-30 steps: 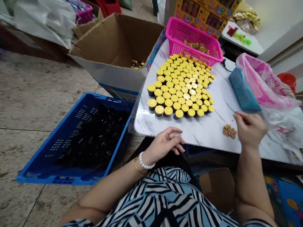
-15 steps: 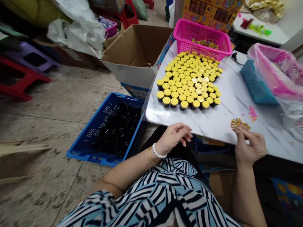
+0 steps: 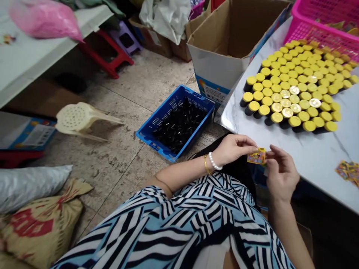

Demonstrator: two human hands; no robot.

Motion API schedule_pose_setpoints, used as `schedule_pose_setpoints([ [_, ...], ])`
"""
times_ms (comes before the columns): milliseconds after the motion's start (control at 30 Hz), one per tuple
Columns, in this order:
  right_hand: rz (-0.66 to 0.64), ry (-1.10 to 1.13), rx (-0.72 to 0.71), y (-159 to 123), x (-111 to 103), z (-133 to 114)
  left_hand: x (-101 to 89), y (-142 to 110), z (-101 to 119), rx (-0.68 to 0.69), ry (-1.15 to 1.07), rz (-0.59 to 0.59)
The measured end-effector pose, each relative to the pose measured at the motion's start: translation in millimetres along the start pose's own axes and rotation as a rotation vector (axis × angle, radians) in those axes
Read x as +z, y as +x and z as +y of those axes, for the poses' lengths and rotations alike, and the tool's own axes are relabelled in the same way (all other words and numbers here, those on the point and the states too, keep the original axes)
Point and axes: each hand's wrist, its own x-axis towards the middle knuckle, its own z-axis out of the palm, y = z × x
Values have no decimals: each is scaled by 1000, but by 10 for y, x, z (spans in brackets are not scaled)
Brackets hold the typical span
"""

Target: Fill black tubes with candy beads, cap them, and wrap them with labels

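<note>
A small yellow printed label (image 3: 256, 157) is held up over my lap, close to the table's front edge. My left hand (image 3: 234, 151) pinches its left side between thumb and fingers. At its right side is my right hand (image 3: 282, 175), with the fingertips on the label's edge, partly hidden. More printed labels (image 3: 347, 172) lie in a loose pile on the white marbled table (image 3: 316, 157), right of my hands. Beyond my hands, many black bottles with yellow caps (image 3: 294, 99) stand upright, packed closely together.
A blue crate (image 3: 165, 152) of black pieces sits on the floor to the left. Behind it rises an open cardboard box (image 3: 221, 71). A pink basket (image 3: 305, 28) stands behind the bottles. Further left are a cream stool (image 3: 74, 117), a tied sack (image 3: 45, 224) and another table (image 3: 42, 56).
My right hand has come from the label pile to my left hand, bringing one label. My left hand now pinches it. The view has swung left.
</note>
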Motion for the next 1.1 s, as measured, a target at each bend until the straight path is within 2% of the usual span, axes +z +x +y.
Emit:
schedule_pose_setpoints([
  [67,-79,3,139,12,1,-80,1,-5,-5,31,60,9],
  [133,-135,-39,208,16,27,-150,26,-29,-7,64,72,36],
  [200,-66,-74,208,6,75,-181,56,-81,-10,132,63,117],
  [300,161,-139,101,-24,150,-138,84,-200,-7,218,125,228],
  [400,250,-222,-13,-49,191,-44,101,-300,12,190,177,202],
  [567,252,-336,-198,-44,197,43,133,-306,59,200,158,177],
  [733,79,-457,-481,12,192,30,105,-241,103,266,169,209],
  [800,15,-466,-552,87,178,-5,55,-232,141,206,138,212],
  [867,0,-468,-562,225,157,-61,-12,-234,188,89,92,179],
  [1000,86,-606,-458,668,160,-165,-152,-227,237,-60,-16,115],
  [1100,88,-756,-346,970,240,-163,-231,-194,214,-156,-154,95],
])
